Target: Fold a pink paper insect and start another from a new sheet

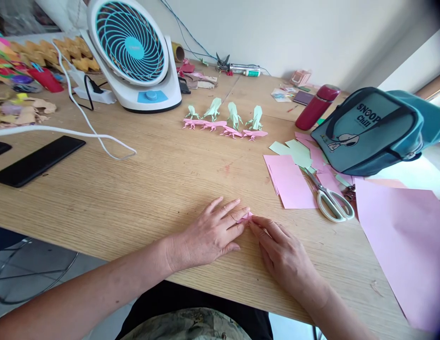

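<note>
Both my hands lie on the wooden table (142, 189) near its front edge, fingertips meeting over a small folded pink paper piece (245, 216). My left hand (211, 233) rests flat with fingers stretched out, its tips pressing on the paper. My right hand (280, 250) has its fingers together, pinching the paper's right end. Most of the paper is hidden under the fingers.
Cut pink sheets (290, 182) and white-handled scissors (329, 198) lie to the right, with a large pink sheet (404, 236) beyond. Further back: a row of green-and-pink folded figures (227, 123), a teal bag (375, 130), a red bottle (317, 107), a fan (134, 52), a black phone (38, 160).
</note>
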`<state>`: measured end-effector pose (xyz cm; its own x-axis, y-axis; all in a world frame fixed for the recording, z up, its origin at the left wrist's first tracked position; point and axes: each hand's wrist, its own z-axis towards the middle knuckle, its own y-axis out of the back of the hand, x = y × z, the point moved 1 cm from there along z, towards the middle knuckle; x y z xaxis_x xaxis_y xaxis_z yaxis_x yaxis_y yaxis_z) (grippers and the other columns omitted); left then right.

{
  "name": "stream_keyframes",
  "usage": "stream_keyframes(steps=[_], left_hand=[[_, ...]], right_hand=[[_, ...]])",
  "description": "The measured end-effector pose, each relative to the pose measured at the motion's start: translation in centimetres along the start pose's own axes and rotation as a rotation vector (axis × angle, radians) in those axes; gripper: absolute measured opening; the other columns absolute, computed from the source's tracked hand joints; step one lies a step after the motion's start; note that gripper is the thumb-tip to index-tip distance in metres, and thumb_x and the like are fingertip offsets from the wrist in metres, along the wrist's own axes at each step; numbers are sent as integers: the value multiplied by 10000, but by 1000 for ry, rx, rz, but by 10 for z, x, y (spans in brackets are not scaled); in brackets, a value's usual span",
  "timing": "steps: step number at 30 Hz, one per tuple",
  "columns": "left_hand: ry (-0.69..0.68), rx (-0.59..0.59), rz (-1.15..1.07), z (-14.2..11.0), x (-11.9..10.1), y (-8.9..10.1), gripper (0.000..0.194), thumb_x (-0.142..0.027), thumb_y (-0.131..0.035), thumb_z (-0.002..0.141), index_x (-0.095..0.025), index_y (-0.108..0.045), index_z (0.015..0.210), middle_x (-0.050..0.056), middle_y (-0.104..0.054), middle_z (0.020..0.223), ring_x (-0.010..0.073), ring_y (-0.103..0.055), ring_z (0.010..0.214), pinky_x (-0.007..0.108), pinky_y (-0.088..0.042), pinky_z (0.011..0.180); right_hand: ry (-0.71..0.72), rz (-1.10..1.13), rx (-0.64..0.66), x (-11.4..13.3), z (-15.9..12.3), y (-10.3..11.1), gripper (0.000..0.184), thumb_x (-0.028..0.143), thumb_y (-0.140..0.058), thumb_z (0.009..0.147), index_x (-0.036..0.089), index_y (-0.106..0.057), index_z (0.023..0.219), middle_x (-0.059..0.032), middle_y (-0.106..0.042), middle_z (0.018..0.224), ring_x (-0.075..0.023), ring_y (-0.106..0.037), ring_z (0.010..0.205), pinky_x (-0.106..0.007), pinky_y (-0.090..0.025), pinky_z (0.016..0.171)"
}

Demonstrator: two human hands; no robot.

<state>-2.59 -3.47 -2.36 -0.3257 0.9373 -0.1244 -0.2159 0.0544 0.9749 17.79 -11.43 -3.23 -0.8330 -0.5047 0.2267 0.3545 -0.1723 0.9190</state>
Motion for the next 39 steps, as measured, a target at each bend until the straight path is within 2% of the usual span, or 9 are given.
stream_keyframes(steps=[4,6,9,16,23,27,33,39], left_hand=[[1,-83,9,-1,1,4,428,-285,-544,952,-150,-504,1356,90,-477,1474,288,-384,1374,493,-321,1140],[37,-148,-8,-3,2,7,365,-216,-513,964,-178,-534,1327,78,-555,1393,242,-462,1299,439,-377,1097],[51,-191,-8,-4,2,11,333,-197,-465,987,-187,-552,1308,75,-623,1282,205,-527,1181,382,-433,1016],[-33,-94,147,-3,-3,12,328,-174,-421,996,-115,-566,1284,117,-628,1268,231,-540,1111,418,-426,981],[-64,-43,182,-5,-1,12,353,-135,-412,982,-123,-540,1310,137,-636,1238,221,-575,1070,406,-450,942],[-70,-34,190,-3,-2,14,376,-141,-393,988,-114,-505,1347,141,-603,1297,221,-570,1092,406,-449,951],[-34,-15,217,-1,-8,15,382,-156,-382,990,-97,-512,1345,118,-593,1318,235,-565,1079,403,-451,942],[65,22,212,-1,-15,8,397,-183,-476,964,-109,-508,1353,113,-611,1287,244,-558,1080,415,-446,938]], right_hand=[[32,-36,23,1,3,1,433,43,-398,934,111,-506,1348,-165,-606,1250,-259,-609,1078,-411,-581,910],[48,-56,23,1,4,2,414,44,-402,934,109,-530,1323,-164,-610,1248,-259,-616,1053,-409,-588,895],[51,-77,18,1,5,2,391,47,-409,935,97,-553,1295,-166,-616,1240,-259,-623,1029,-404,-593,881],[45,-121,49,1,0,-2,419,46,-395,940,88,-524,1337,-162,-596,1281,-266,-614,1057,-416,-571,917],[63,-131,77,-1,-4,-1,478,58,-382,949,56,-432,1424,-186,-525,1386,-267,-589,1122,-411,-546,956],[64,-118,43,1,-1,0,447,61,-380,953,77,-484,1387,-177,-558,1351,-255,-607,1091,-392,-560,925],[56,-101,-5,4,5,3,426,83,-379,963,129,-520,1363,-149,-626,1267,-248,-641,1033,-374,-589,849],[51,-84,-2,3,5,3,422,87,-374,967,109,-511,1365,-156,-622,1273,-252,-638,1033,-381,-592,841]])
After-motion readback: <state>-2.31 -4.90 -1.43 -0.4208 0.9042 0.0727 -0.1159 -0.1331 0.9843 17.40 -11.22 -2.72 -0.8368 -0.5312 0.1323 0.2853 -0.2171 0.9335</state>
